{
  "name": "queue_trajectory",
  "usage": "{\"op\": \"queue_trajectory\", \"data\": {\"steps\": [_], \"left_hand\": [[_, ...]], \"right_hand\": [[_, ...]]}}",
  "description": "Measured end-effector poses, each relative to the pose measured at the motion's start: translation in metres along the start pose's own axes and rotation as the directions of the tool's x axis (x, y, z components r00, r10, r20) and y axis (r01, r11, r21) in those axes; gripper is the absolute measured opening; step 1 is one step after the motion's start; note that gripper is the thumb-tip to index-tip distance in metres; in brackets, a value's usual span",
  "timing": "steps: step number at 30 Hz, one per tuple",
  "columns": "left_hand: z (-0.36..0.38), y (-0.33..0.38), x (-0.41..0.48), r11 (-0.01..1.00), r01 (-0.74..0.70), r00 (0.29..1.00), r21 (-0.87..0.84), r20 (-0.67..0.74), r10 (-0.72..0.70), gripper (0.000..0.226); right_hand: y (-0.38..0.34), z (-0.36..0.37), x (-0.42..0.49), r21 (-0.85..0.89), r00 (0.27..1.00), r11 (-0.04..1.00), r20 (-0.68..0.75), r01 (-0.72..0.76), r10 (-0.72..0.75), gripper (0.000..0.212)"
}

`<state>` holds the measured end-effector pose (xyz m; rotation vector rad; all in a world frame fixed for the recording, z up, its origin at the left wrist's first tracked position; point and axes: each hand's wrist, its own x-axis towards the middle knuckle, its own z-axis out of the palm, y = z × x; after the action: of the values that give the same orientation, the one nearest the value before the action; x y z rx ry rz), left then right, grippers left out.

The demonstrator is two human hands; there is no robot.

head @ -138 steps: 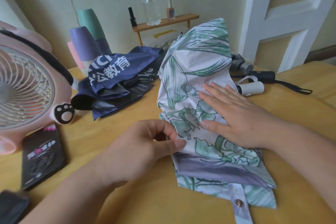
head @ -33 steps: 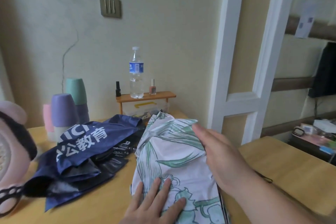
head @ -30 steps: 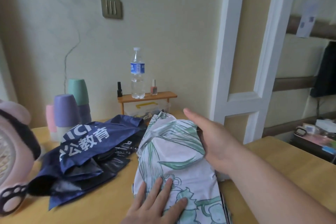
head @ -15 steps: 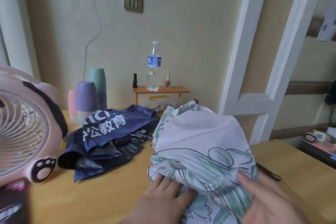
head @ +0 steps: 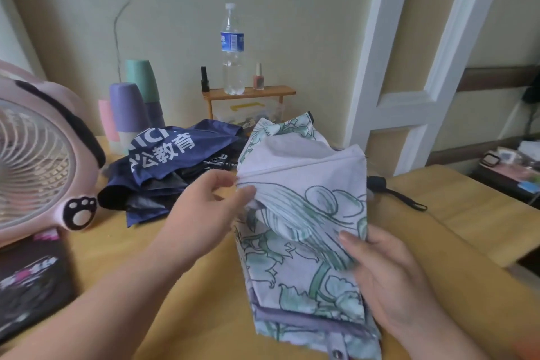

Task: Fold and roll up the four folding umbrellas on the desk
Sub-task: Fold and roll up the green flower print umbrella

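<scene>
- left hand (head: 204, 207) pinches a fold at the left edge of the floral umbrella (head: 304, 213)
- right hand (head: 388, 278) grips the same canopy's right side, thumb on top
- floral umbrella sits mid-desk (head: 181, 301), upper part lifted
- navy umbrella (head: 172, 164) lies crumpled behind-left, beside the pink fan (head: 38, 155)
- black handle (head: 377, 183) at the floral umbrella's right

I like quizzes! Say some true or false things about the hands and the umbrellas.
1. The left hand pinches the flowery umbrella. True.
2. The right hand lies flat on the desk, holding nothing. False: it grips the flowery umbrella's cloth.
3. The navy umbrella is rolled up tight. False: it lies loose and crumpled.
4. A water bottle stands on the wooden shelf. True.
5. The pink fan stands on the right. False: it is on the left.
</scene>
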<state>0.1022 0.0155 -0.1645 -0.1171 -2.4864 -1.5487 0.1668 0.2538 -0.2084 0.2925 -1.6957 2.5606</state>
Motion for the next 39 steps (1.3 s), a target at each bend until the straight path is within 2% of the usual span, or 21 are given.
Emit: {"op": "queue_trajectory", "data": {"steps": [1,2,3,4,5,7,9,12,15,20,23,27,31,35,37,39], "left_hand": [[0.003,-0.003,0.003,0.966,-0.146,0.988,0.214,-0.014,0.152,0.037],[0.006,-0.001,0.005,0.866,-0.316,0.942,0.387,0.02,0.335,0.044],[0.009,0.004,0.006,0.761,-0.47,0.872,0.448,0.102,0.478,0.048],[0.013,0.013,0.007,0.704,-0.567,0.821,0.427,0.215,0.529,0.05],[0.018,0.022,0.008,0.7,-0.605,0.796,0.38,0.317,0.516,0.052],[0.032,0.03,0.013,0.768,-0.538,0.807,0.347,0.474,0.352,0.063],[0.042,0.025,0.021,0.765,-0.478,0.802,0.433,0.57,0.179,0.077],[0.051,0.013,0.034,0.776,-0.445,0.797,0.447,0.593,0.115,0.094],[0.055,0.013,0.036,0.815,-0.38,0.811,0.437,0.581,0.066,0.076],[0.044,0.007,0.025,0.868,-0.373,0.846,0.328,0.505,0.173,0.049],[0.039,-0.002,0.023,0.907,-0.317,0.874,0.277,0.456,0.166,0.036],[0.035,-0.018,0.024,0.875,-0.378,0.864,0.302,0.454,0.217,0.063],[0.033,-0.019,0.025,0.737,-0.595,0.753,0.321,0.542,0.372,0.076],[0.032,-0.018,0.025,0.654,-0.664,0.718,0.363,0.554,0.421,0.087],[0.032,-0.018,0.023,0.637,-0.683,0.705,0.359,0.552,0.445,0.086],[0.032,-0.019,0.024,0.626,-0.692,0.698,0.359,0.555,0.453,0.084]], "right_hand": [[0.002,-0.001,-0.001,-0.047,1.0,0.999,0.005,0.011,-0.011,0.051],[0.003,0.0,-0.002,-0.088,1.0,0.996,0.004,0.02,-0.02,0.037],[0.003,0.0,-0.002,-0.12,1.0,0.992,0.003,0.023,-0.023,0.029],[0.005,0.0,-0.003,-0.136,1.0,0.99,0.003,0.024,-0.024,0.027],[0.006,0.0,-0.003,-0.142,1.0,0.989,0.001,0.028,-0.029,0.027],[0.006,0.001,-0.001,-0.145,0.999,0.989,-0.025,0.043,-0.048,0.024],[0.006,-0.001,0.002,-0.194,0.994,0.98,-0.086,0.05,-0.068,0.027],[0.012,-0.007,0.007,-0.282,0.992,0.959,-0.114,0.023,-0.057,0.027],[0.017,-0.013,0.008,-0.373,0.991,0.928,-0.123,-0.007,-0.042,0.035],[0.014,-0.018,0.003,-0.306,0.984,0.947,-0.112,0.099,-0.139,0.045],[0.009,-0.016,-0.002,-0.274,0.974,0.944,-0.083,0.182,-0.212,0.044],[0.006,-0.011,-0.005,-0.319,0.976,0.929,-0.038,0.189,-0.212,0.042],[0.003,-0.007,-0.008,-0.385,0.996,0.918,0.03,0.09,-0.085,0.047],[0.009,-0.003,-0.017,-0.623,0.98,0.769,-0.015,0.145,-0.197,0.038],[0.013,0.0,-0.018,-0.691,0.968,0.695,0.029,0.199,-0.248,0.035],[0.012,0.001,-0.018,-0.711,0.962,0.668,0.048,0.221,-0.268,0.036]]}}
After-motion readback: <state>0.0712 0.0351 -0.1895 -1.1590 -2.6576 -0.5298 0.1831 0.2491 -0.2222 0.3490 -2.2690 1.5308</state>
